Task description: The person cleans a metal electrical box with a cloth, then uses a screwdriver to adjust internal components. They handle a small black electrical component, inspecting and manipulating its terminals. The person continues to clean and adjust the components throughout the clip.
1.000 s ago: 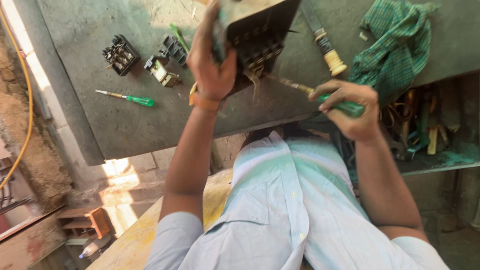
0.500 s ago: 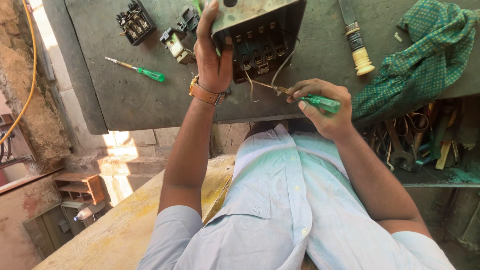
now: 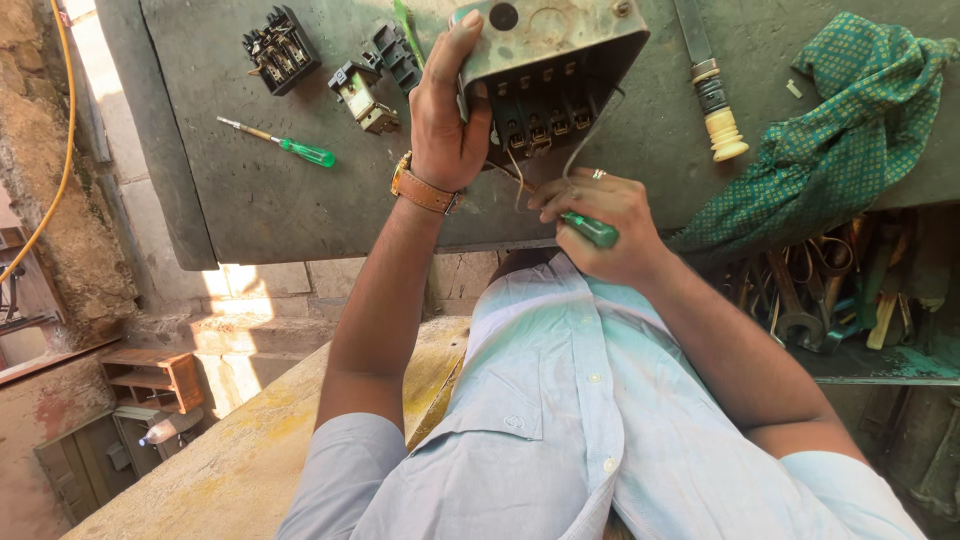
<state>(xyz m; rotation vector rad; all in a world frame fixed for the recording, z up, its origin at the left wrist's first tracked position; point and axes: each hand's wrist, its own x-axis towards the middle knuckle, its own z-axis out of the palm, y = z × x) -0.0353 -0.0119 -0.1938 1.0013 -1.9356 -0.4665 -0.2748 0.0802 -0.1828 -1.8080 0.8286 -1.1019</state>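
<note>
The left hand was closed over one side wall of a grey metal switch box, holding it tilted above the dark table with its open face turned toward the person. The right hand was wrapped around a green-handled screwdriver, its tip hidden near the loose wires trailing from the box. The box looked stiff and fairly heavy, with thin rims that seemed likely to bite the palm; the solid side wall seemed the safest hold, since the wires and black terminals inside looked easy to bend. A second green screwdriver and black switch parts lay apart on the table.
</note>
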